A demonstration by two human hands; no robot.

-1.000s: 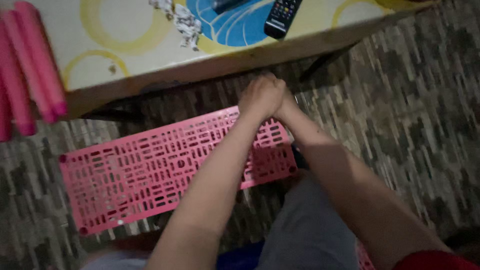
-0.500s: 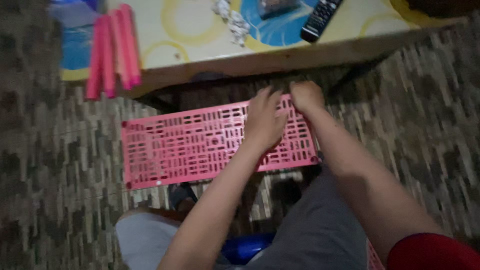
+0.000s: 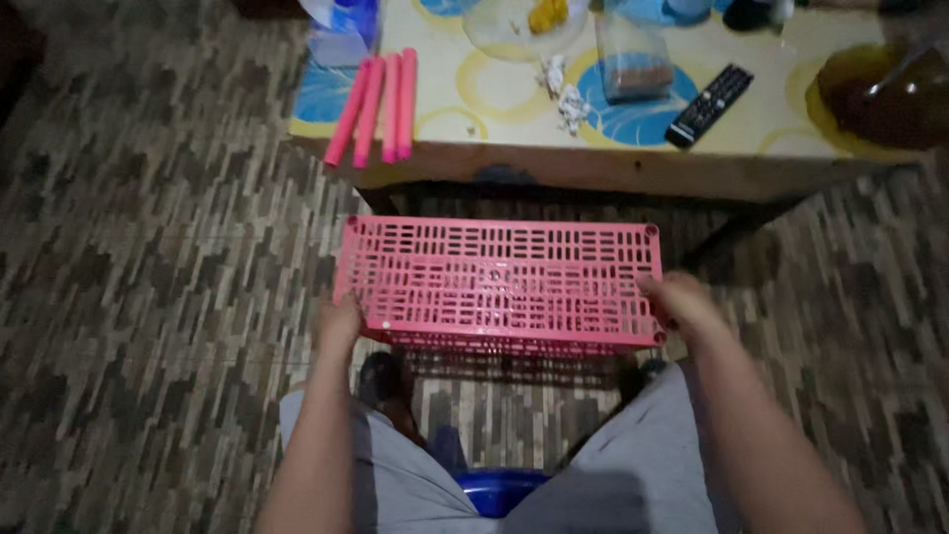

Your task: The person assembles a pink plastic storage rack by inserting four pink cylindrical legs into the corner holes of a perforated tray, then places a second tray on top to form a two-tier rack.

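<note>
I have the pink slotted panel [image 3: 499, 285] in the middle of the frame, held flat and level above the patterned carpet [image 3: 148, 297], just below the near edge of the counter [image 3: 613, 173]. My left hand [image 3: 339, 326] has its grip closed on the panel's lower left corner, and my right hand [image 3: 682, 305] is closed on the right edge near the lower right corner. Both grips sit only at the rim, fingers curled under where I cannot see them.

What worries me: the panel is wide and thin, and I hold it only at its two ends, so it may flex or tip if one hand lets go or shifts. Its far edge is close to the counter's front, so pushing forward could knock it against the wood. Four pink rods [image 3: 376, 107] in the upper left overhang the counter edge and could roll off if the counter is bumped. The black remote [image 3: 710, 105] lies farther back, at upper right.

Against the picture half a second ago, the panel now lies straight across the frame instead of slanted, and my hands have parted: both were together at its upper right, and now they are one at each end.
</note>
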